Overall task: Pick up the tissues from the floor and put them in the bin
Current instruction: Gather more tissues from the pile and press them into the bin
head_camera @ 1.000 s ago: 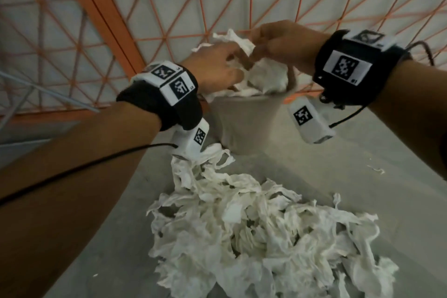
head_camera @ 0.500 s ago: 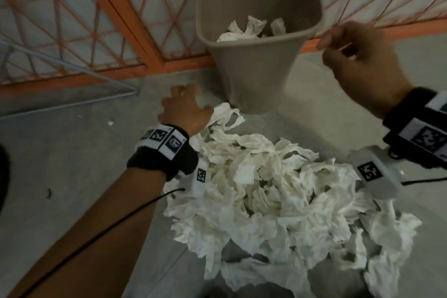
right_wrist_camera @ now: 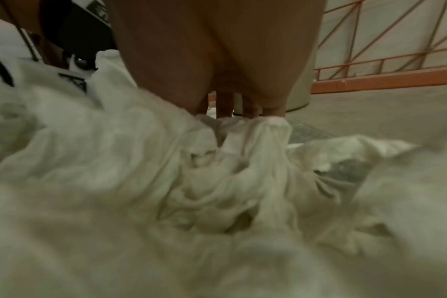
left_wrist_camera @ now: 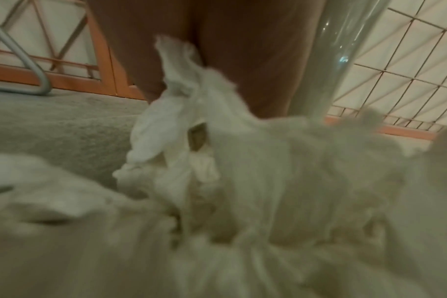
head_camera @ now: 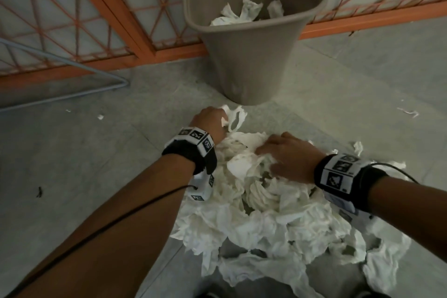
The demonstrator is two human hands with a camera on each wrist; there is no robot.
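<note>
A big heap of crumpled white tissues (head_camera: 266,213) lies on the grey floor in front of a tan plastic bin (head_camera: 254,55). A few tissues (head_camera: 244,13) sit inside the bin. My left hand (head_camera: 210,123) is at the heap's far edge, close to the bin's foot. In the left wrist view its fingers (left_wrist_camera: 263,90) curl round a bunched tissue (left_wrist_camera: 181,80). My right hand (head_camera: 287,155) rests on top of the heap, and in the right wrist view its fingers (right_wrist_camera: 225,104) point straight down, tips touching the tissues (right_wrist_camera: 242,161).
An orange mesh fence (head_camera: 145,19) runs behind the bin. A grey metal tube frame (head_camera: 72,65) lies on the floor at the left. Small tissue scraps (head_camera: 408,112) lie apart on the floor at the right, and another scrap (head_camera: 100,117) at the left.
Both hands left the bin's rim, where they dropped tissues, and came down to the heap. The left hand has taken hold of a tissue; the right hand has landed on the heap.
</note>
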